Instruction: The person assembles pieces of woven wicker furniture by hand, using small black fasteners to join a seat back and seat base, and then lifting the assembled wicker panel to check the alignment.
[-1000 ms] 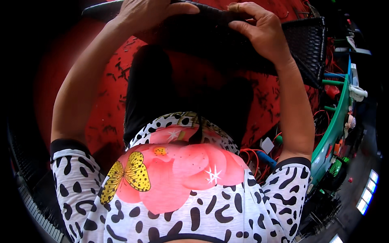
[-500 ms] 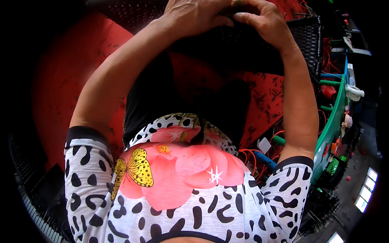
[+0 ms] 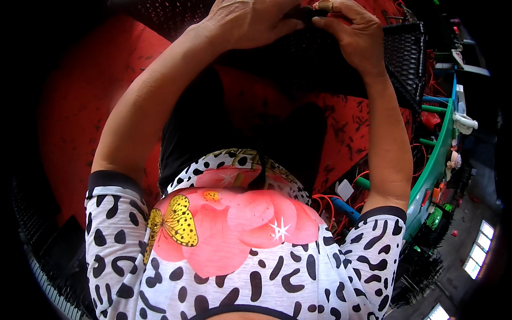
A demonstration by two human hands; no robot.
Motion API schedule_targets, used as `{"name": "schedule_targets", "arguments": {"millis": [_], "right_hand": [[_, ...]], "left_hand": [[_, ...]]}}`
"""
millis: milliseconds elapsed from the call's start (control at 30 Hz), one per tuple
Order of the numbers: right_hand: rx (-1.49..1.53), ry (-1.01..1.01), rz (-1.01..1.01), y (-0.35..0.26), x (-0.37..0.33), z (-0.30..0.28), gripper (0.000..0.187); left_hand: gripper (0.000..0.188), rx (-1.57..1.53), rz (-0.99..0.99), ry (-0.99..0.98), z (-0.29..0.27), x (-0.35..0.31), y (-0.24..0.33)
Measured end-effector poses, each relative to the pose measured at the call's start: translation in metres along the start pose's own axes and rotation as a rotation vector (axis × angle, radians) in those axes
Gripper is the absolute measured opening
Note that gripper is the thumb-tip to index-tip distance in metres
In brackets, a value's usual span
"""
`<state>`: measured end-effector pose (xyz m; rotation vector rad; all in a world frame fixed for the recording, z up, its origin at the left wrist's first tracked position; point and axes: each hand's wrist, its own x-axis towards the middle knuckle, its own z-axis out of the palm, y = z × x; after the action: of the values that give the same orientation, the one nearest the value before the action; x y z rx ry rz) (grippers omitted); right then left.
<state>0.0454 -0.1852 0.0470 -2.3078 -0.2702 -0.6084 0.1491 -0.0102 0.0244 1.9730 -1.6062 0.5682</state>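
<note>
Right hand, upper right of centre: thumb and forefinger bent toward each other, narrow gap. Left hand, top centre: thumb extended, fingertips partly cropped; cannot tell whether either grips. Dark woven piece runs across the top into the upper right, behind and below the fingers.

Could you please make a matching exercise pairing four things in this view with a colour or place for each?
Things:
1. woven piece
2. butterfly print
3. curved rail
4. surface below

Descriptions:
A. red, strewn with dark bits
B. yellow with dark dots
C. black, showing just to the right of the right hand
D. green, toward the right of the picture

Right pairs: 1-C, 2-B, 3-D, 4-A
</note>
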Motion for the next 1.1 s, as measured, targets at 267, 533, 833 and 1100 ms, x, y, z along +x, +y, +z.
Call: {"name": "schedule_targets", "arguments": {"millis": [267,533,833,1100], "right_hand": [[0.185,-0.115,0.222,0.000,0.005,-0.009,0.008],[-0.488,0.178,-0.368,0.001,-0.014,0.015,0.012],[-0.079,0.422,-0.190,0.003,-0.027,0.034,0.014],[0.035,0.489,-0.161,-0.005,-0.039,0.034,0.015]], "left_hand": [[0.039,-0.022,0.020,0.023,0.002,-0.003,0.000],[0.038,-0.005,-0.021,0.010,0.003,-0.001,0.004],[0.048,-0.018,-0.033,0.033,0.006,-0.001,0.005],[0.050,0.019,-0.024,0.061,0.010,0.000,0.005]]}}
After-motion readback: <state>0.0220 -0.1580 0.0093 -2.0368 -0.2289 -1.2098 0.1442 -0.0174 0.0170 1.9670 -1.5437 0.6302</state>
